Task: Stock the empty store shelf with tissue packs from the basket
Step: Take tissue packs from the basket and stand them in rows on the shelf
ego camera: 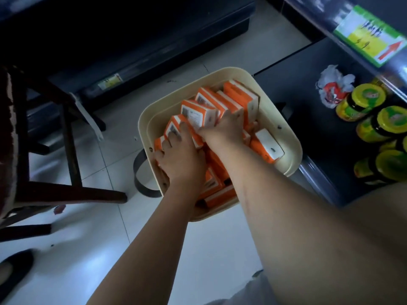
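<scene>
Both hands are down in the basket (291, 139), which stands on the floor (66, 249) against the front edge of the low shelf (293, 80). The packs (198, 111) are all in the basket, orange and white, most on edge in a loose row, one lying flat by the right rim.

The left grip (180, 157) is released: its fingers lie spread over the packs at the left rim and press on them. The right grip (224, 130) grasps packs near the middle, thumb across one face, fingers dipping out of sight behind.

This looks like the pick-up step: a bunch is being gathered between the two hands and nothing is lifted yet. No pack shows on the shelf; its bare dark part lies just beyond the basket's far right corner, with a crumpled bag (332, 86) and jars (365, 100) further along.

Next, I judge, the hands must squeeze the row firmly enough that the middle packs do not slip out, lift clear of the rim, and swing right to the bare part.
</scene>
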A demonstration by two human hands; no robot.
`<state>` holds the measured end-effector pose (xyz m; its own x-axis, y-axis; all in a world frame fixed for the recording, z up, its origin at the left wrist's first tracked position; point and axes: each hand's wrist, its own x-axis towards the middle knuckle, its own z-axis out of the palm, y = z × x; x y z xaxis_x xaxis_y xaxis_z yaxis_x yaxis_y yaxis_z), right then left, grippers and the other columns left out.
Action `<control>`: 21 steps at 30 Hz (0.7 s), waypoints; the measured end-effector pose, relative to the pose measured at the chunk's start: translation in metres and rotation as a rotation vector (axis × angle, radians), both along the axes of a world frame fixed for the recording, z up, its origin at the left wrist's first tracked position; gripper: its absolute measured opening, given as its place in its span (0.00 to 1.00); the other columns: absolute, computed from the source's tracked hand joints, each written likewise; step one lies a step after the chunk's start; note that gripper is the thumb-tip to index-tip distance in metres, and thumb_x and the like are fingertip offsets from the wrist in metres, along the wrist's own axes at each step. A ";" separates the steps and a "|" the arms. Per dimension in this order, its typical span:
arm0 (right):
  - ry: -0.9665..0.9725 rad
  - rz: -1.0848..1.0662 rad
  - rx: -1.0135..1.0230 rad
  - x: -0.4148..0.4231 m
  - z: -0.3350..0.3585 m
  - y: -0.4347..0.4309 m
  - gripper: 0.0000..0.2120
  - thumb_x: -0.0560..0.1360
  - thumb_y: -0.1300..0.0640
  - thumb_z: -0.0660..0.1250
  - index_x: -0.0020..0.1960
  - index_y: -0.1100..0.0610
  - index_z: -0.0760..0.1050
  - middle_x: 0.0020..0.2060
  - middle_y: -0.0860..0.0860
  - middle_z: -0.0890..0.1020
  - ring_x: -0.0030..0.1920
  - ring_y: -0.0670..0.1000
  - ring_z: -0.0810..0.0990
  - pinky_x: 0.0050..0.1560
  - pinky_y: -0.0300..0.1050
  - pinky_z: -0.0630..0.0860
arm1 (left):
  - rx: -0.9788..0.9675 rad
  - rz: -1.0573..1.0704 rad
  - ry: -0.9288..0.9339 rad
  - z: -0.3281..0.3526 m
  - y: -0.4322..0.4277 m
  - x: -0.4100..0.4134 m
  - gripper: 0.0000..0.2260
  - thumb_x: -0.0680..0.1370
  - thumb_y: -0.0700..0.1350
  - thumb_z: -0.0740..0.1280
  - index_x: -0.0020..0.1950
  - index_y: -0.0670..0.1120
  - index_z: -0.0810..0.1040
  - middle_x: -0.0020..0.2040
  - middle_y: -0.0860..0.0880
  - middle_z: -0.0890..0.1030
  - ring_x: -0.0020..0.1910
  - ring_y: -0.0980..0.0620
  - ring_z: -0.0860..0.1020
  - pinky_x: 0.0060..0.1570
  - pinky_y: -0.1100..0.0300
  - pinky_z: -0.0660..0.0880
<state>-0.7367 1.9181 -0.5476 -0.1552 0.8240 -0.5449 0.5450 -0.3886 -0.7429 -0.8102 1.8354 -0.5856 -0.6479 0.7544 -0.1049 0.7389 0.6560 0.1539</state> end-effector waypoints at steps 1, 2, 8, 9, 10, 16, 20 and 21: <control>0.029 0.003 -0.031 -0.003 -0.001 -0.001 0.45 0.72 0.41 0.76 0.81 0.53 0.58 0.70 0.53 0.75 0.69 0.57 0.76 0.62 0.46 0.72 | 0.035 0.018 -0.020 0.001 0.001 -0.001 0.34 0.80 0.61 0.62 0.81 0.53 0.51 0.77 0.41 0.70 0.74 0.36 0.70 0.71 0.31 0.61; 0.055 0.014 -0.046 -0.007 0.000 -0.002 0.42 0.73 0.42 0.75 0.80 0.51 0.62 0.68 0.53 0.78 0.67 0.57 0.78 0.65 0.49 0.74 | 0.077 0.040 -0.047 0.003 0.002 -0.003 0.32 0.80 0.61 0.62 0.80 0.53 0.55 0.74 0.43 0.74 0.72 0.37 0.73 0.70 0.31 0.62; 0.227 -0.027 0.101 -0.018 0.024 -0.002 0.21 0.75 0.44 0.69 0.66 0.47 0.77 0.52 0.45 0.83 0.51 0.50 0.82 0.53 0.48 0.79 | 0.482 0.185 -0.377 0.053 -0.014 -0.005 0.15 0.78 0.53 0.65 0.63 0.63 0.66 0.42 0.55 0.82 0.39 0.56 0.82 0.43 0.51 0.82; 0.258 -0.038 0.081 -0.016 0.032 0.001 0.20 0.76 0.45 0.68 0.67 0.48 0.75 0.50 0.45 0.81 0.49 0.50 0.81 0.50 0.48 0.78 | 0.554 0.210 -0.461 0.062 -0.018 -0.003 0.18 0.78 0.49 0.66 0.64 0.65 0.66 0.41 0.56 0.83 0.37 0.58 0.82 0.39 0.54 0.82; 0.296 -0.049 0.059 -0.012 0.041 0.004 0.19 0.76 0.47 0.67 0.66 0.46 0.73 0.48 0.45 0.80 0.47 0.50 0.81 0.49 0.51 0.80 | 0.626 0.224 -0.552 0.071 -0.021 0.000 0.20 0.78 0.46 0.67 0.65 0.65 0.67 0.41 0.59 0.83 0.36 0.60 0.82 0.37 0.57 0.81; 0.515 -0.257 0.225 0.044 0.099 0.008 0.11 0.69 0.58 0.69 0.44 0.42 0.79 0.38 0.47 0.86 0.43 0.56 0.88 0.49 0.60 0.85 | 0.876 0.170 -1.016 0.128 -0.021 0.014 0.21 0.78 0.39 0.68 0.69 0.56 0.76 0.59 0.49 0.83 0.52 0.48 0.86 0.44 0.48 0.85; 1.000 -0.454 0.118 0.099 0.155 -0.006 0.06 0.76 0.66 0.69 0.49 0.57 0.81 0.51 0.60 0.86 0.59 0.62 0.84 0.50 0.47 0.85 | 0.881 -0.077 -1.136 0.169 -0.009 0.046 0.21 0.79 0.33 0.66 0.71 0.49 0.75 0.57 0.47 0.84 0.51 0.48 0.86 0.42 0.54 0.83; 1.061 -0.515 0.124 0.114 0.167 -0.009 0.03 0.78 0.64 0.70 0.50 0.58 0.81 0.54 0.63 0.85 0.61 0.62 0.83 0.49 0.47 0.85 | 0.893 -0.143 -1.147 0.180 -0.007 0.057 0.22 0.79 0.31 0.66 0.71 0.47 0.75 0.57 0.47 0.84 0.51 0.48 0.86 0.42 0.54 0.83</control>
<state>-0.6223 1.9091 -0.3803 -0.1164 0.9598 -0.2556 -0.5660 -0.2755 -0.7770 -0.7534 1.8289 -0.4057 -0.4482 0.8936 0.0259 -0.0182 -0.0381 0.9991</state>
